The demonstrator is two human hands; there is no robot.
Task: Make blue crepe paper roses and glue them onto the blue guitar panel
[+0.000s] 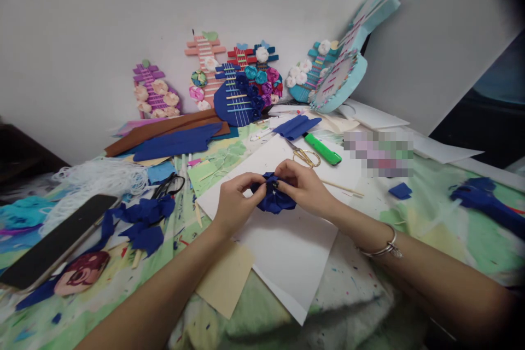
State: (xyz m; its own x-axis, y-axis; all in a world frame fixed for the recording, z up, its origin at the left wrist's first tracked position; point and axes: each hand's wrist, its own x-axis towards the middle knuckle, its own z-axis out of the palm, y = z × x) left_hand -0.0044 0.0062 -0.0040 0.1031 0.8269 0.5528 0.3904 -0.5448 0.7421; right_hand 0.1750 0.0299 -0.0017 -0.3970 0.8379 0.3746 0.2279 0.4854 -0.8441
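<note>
Over white paper (295, 268): L+R hands (235, 202) (305, 188) pinching blue flower (274, 194).

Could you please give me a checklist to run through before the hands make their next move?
1. Left hand and right hand both on the blue flower: ok.
2. Petals secured at the centre: cannot tell, the fingertips partly cover it.
3. White sheet has bare room on the near side of the flower: ok.
4. Gold-handled scissors well away from the right hand: not ok, they lie close beyond it.
5. Green cutter has its blade retracted: cannot tell, the tip is too small to judge.
6. Blue scraps tidied away: not ok, they lie loose near the phone.
</note>
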